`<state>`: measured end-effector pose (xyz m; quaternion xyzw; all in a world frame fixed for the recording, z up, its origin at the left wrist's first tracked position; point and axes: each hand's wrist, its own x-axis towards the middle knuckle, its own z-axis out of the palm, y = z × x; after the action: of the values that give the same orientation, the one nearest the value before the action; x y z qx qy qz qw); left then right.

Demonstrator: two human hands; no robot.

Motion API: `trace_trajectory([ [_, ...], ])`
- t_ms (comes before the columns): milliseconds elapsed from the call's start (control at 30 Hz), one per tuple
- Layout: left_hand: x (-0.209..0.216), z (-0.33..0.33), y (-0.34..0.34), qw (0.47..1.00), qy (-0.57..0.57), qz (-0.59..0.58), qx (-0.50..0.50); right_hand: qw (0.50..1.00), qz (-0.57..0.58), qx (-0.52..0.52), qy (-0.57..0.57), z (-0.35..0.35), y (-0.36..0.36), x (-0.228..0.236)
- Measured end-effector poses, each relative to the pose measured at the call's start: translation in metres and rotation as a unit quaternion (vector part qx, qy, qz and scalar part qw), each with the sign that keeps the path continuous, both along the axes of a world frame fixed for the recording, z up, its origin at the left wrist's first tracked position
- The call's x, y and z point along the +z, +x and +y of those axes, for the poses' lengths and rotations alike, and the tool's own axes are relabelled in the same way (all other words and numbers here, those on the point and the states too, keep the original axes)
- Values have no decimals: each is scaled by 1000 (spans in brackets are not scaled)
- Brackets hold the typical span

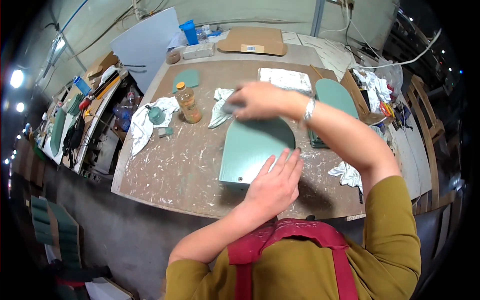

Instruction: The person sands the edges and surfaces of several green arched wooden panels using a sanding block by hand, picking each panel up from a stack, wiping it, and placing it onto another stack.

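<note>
A pale green panel with a rounded far end lies in front of me on the worktable. My left hand rests flat on its near right part, fingers stretched out. Over the panel's far end is my right hand, smeared by motion, its fingers closed round a small grey pad. The pad's exact kind is too blurred to make out. Just beside it lies a green-stained white rag. Near the panel's straight edge a small dark hole shows.
Left of the panel stand a bottle of yellowish liquid and a small green jar on a white cloth. More green panels are stacked at the right. A white wrapped block lies behind, a cardboard box far right.
</note>
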<state>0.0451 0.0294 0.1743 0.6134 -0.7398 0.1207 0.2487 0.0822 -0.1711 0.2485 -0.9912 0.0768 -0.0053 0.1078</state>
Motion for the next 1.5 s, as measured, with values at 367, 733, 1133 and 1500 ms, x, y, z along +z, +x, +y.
trace_trajectory([
  [367, 35, -49, 122, 976, 19, 181, 118, 952, -303, -7, 49, 20, -151, -35],
  [733, 27, -85, 110, 949, 228, 194, 103, 929, -334, -120, 100, 20, -204, -64],
  [1133, 30, -107, 116, 951, 236, 179, 85, 902, -351, -174, 183, 10, -232, -97],
  [1500, 40, -81, 185, 936, 322, 98, 98, 785, -372, -183, 459, 40, -236, -123],
])
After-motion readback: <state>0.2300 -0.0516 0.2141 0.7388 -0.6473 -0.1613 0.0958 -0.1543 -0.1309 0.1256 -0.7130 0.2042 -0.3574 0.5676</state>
